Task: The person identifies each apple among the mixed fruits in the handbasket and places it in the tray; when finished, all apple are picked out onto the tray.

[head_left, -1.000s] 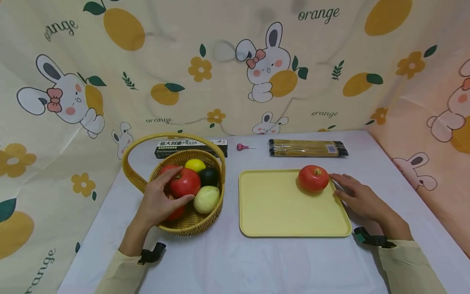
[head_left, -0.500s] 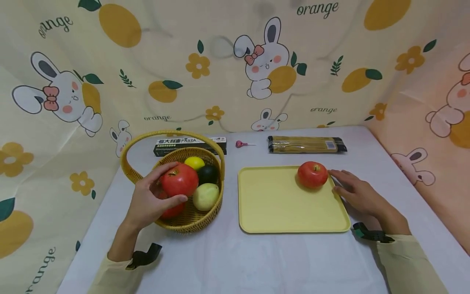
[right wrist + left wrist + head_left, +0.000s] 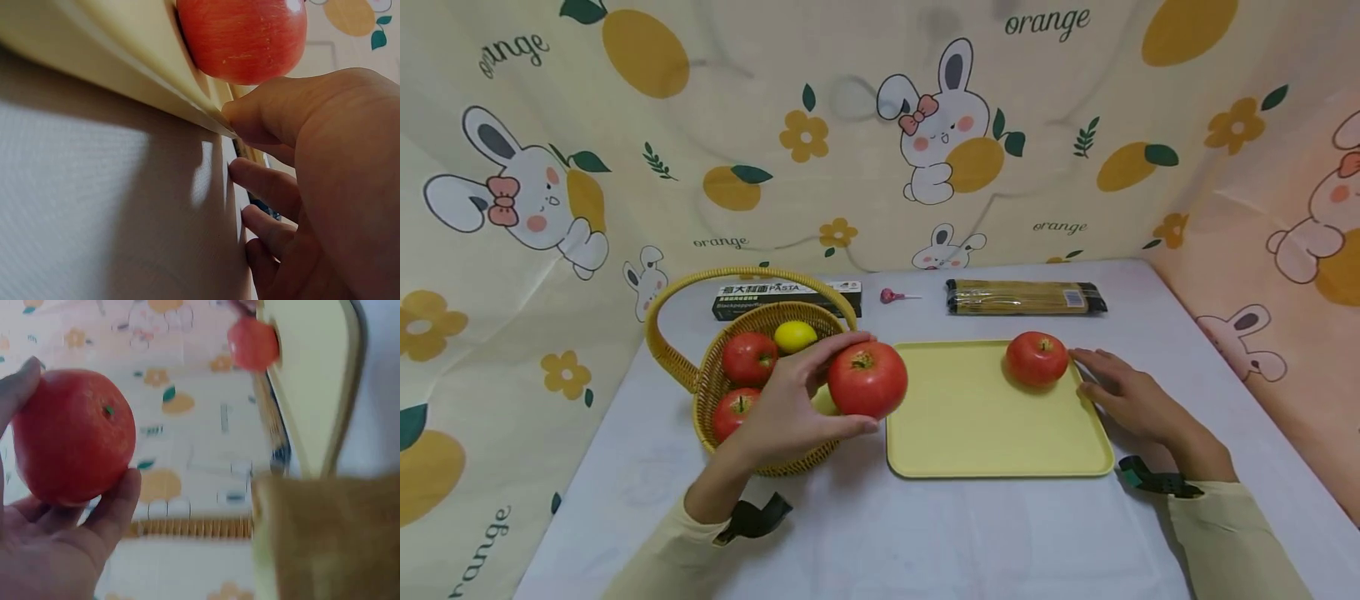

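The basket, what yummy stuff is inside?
Two red fruits, a yellow fruit and part of a pale green fruit show inside the basket. The left grip and the held red fruit cover some of the inside, so anything behind them can't be seen.

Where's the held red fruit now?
In the head view, the red fruit is near centre in the left hand, seen between the basket and the tray.

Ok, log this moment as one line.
left hand: holds red fruit aloft | right hand: at right edge of tray | tray: one apple | basket: yellow lemon inside
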Demonstrator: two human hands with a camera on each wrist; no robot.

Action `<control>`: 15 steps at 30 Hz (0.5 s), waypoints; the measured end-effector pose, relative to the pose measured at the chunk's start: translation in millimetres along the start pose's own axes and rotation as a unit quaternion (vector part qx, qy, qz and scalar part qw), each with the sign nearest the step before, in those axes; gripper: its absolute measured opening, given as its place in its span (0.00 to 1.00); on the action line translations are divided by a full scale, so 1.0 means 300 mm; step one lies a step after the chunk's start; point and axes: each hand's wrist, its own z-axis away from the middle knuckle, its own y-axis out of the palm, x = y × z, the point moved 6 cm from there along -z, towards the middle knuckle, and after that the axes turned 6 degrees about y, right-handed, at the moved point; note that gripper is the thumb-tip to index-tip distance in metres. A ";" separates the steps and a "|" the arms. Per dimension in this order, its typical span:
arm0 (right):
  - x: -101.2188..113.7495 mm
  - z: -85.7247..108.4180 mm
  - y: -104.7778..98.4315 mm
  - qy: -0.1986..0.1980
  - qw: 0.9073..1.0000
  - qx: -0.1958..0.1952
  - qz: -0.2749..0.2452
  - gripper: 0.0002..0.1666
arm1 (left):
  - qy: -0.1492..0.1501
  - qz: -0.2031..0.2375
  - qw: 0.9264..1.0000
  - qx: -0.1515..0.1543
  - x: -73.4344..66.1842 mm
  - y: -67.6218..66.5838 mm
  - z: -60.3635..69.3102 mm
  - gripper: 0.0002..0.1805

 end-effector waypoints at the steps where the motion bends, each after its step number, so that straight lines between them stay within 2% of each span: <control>1: -0.001 0.001 0.001 0.000 1.000 0.000 0.000 0.46 | 0.001 0.004 1.000 0.004 0.000 0.024 -0.017 0.49; 4: -0.001 0.004 0.003 -0.001 1.000 -0.001 0.000 0.46 | 0.002 0.008 1.000 0.014 0.002 0.098 -0.069 0.48; 6: 0.004 0.009 0.002 -0.004 1.000 -0.001 0.001 0.46 | -0.007 0.009 1.000 0.014 0.010 0.147 -0.102 0.46; 11: 0.011 0.017 -0.005 -0.014 1.000 -0.004 0.007 0.45 | -0.055 0.013 0.998 0.006 0.041 0.259 -0.177 0.46; 15: 0.009 0.014 -0.008 -0.014 1.000 -0.005 0.008 0.45 | -0.089 0.004 0.996 0.015 0.077 0.329 -0.224 0.48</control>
